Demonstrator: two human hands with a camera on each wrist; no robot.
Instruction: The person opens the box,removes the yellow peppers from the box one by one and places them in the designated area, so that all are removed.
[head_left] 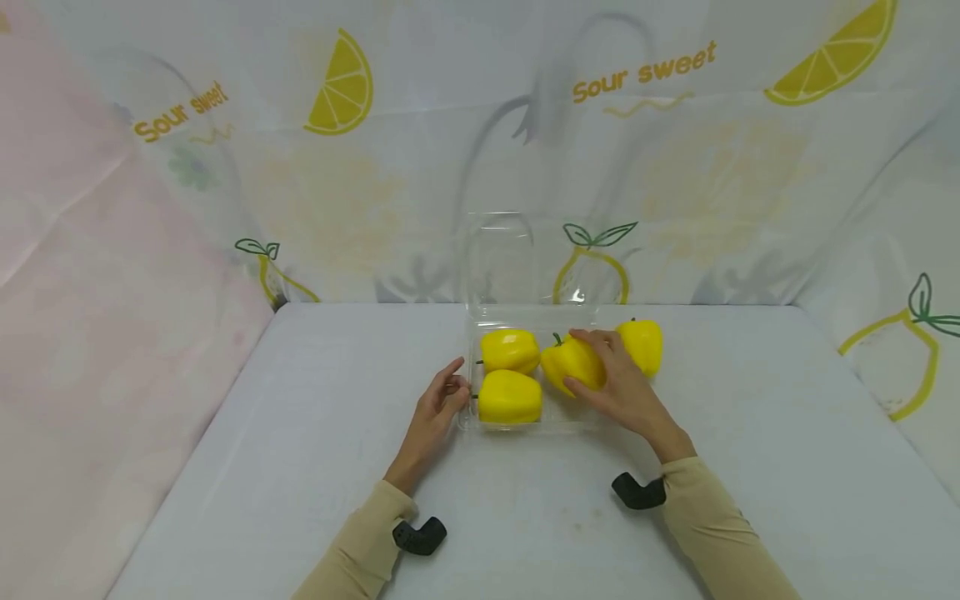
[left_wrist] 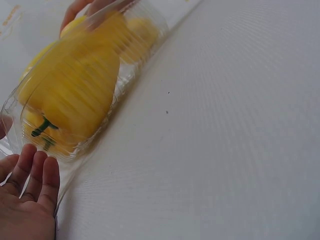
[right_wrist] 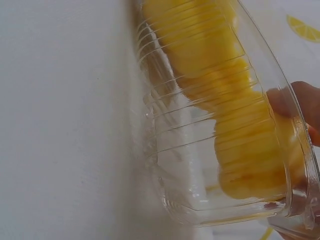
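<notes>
Two yellow bell peppers, one behind (head_left: 510, 350) and one in front (head_left: 510, 397), lie on their sides in the left half of a clear plastic clamshell box (head_left: 558, 419), stems toward its left wall. My right hand (head_left: 618, 387) grips another yellow bell pepper (head_left: 572, 364) between thumb and fingers, over the box's right half. That pepper's stem points up. My left hand (head_left: 438, 404) is at the box's left wall, its fingertips (left_wrist: 51, 167) extended right beside the clear plastic. Through the ribbed wall in the right wrist view, peppers (right_wrist: 250, 150) show blurred.
One more yellow bell pepper (head_left: 645, 346) stands on the white table (head_left: 337, 375) just right of the box, partly behind my right hand. The box's clear lid (head_left: 501, 258) stands raised at the back, before a lemon-printed cloth (head_left: 435, 183).
</notes>
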